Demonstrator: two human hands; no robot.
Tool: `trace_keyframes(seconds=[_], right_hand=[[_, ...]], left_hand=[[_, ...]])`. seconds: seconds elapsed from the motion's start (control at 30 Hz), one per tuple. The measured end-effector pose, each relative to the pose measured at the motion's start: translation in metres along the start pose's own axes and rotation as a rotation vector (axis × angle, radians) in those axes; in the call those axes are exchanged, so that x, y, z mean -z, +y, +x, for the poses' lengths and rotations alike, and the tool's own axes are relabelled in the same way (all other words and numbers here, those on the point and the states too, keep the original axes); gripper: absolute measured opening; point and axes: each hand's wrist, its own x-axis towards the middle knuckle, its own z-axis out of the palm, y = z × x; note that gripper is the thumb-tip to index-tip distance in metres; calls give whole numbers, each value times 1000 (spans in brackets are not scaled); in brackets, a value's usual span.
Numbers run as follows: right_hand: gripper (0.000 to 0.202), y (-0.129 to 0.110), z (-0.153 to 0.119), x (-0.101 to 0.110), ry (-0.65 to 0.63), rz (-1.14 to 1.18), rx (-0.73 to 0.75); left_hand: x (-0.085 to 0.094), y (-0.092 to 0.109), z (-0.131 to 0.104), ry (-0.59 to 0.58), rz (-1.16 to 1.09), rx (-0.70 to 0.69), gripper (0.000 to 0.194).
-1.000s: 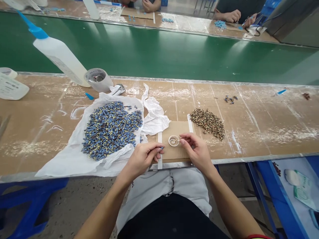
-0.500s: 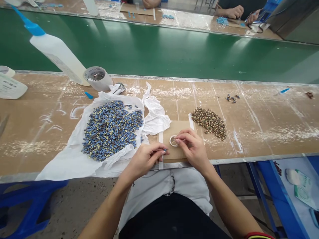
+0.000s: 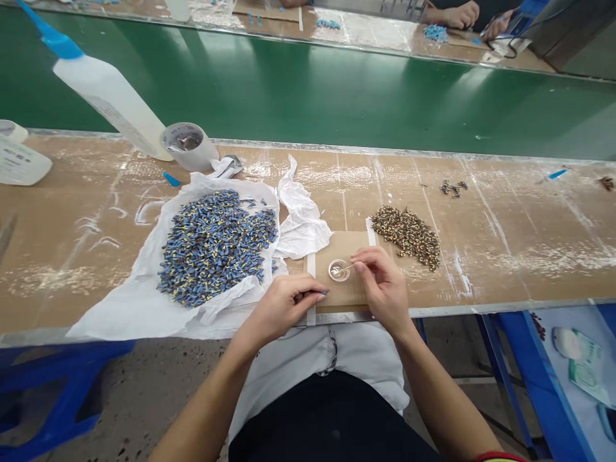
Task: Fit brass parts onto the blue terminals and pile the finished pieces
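A thin stick (image 3: 347, 267) is pinched between the thumb and fingers of my right hand (image 3: 382, 282). Its tip reaches into a small clear round dish (image 3: 339, 271) with a little whitish matter inside, resting on a piece of cardboard (image 3: 344, 296). Left of the dish, my left hand (image 3: 289, 300) pinches a small blue piece (image 3: 325, 292), mostly covered by the fingers. A big heap of small blue and yellow pieces (image 3: 216, 247) lies on white paper (image 3: 129, 301) beyond my left hand. Past my right hand is a pile of small brown and cream pieces (image 3: 407, 236).
A white bottle with a blue nozzle (image 3: 110, 106) leans beside a roll of tape (image 3: 190, 146) at the back left. Crumpled white tissue (image 3: 303, 221) lies mid-table. A few loose pieces (image 3: 453, 188) sit at the back right. Another person's hands (image 3: 462, 16) work across the green divider (image 3: 308, 90).
My right hand has drawn back slightly to the right, so the dish and the stick's tip show more fully. My left hand still pinches the blue piece, now more hidden.
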Motion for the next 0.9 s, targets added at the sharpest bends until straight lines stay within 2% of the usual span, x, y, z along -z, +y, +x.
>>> trace_keyframes(seconds=[0.1, 0.17, 0.4, 0.9], right_hand=[[10, 1, -11, 1, 106, 140, -84], [10, 1, -20, -1, 133, 197, -101], [8, 7, -38, -10, 85, 209, -42], [7, 8, -39, -10, 54, 87, 31]], left_hand=[[0, 4, 2, -14, -14, 3, 15], [-1, 5, 4, -36, -31, -11, 16], [-2, 8, 5, -27, -41, -4, 16], [-2, 9, 4, -34, -32, 34, 18]])
